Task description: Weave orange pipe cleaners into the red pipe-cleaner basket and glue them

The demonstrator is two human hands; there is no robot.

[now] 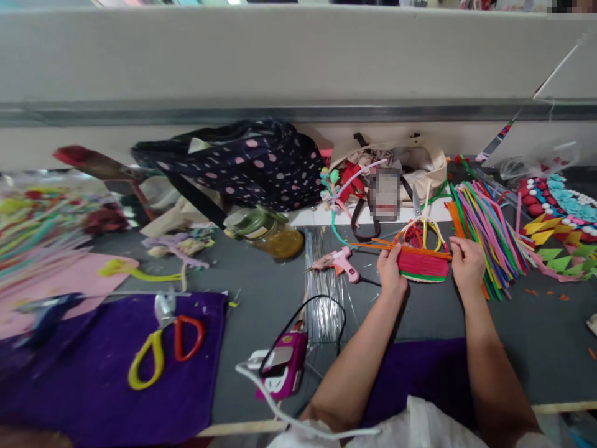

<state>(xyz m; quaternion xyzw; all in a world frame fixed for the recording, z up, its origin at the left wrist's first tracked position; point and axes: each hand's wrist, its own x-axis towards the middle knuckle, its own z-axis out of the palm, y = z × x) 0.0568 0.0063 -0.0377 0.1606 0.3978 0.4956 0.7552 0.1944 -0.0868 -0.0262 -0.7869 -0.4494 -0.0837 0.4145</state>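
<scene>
We pinch a red-and-green pipe-cleaner panel [422, 266] in our left hand [392, 271], orange pipe cleaners [426, 252] along its top in our right hand [468, 264].

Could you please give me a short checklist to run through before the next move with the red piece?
1. Red piece held by left hand: ok.
2. Orange strips along its far edge: ok.
3. Right hand holding their right end: ok.
4. Glue gun lying nearby on the table: ok.
5. Glue gun hot: cannot tell.
6. Space beside right hand free: not ok; coloured strips lie close.
</scene>
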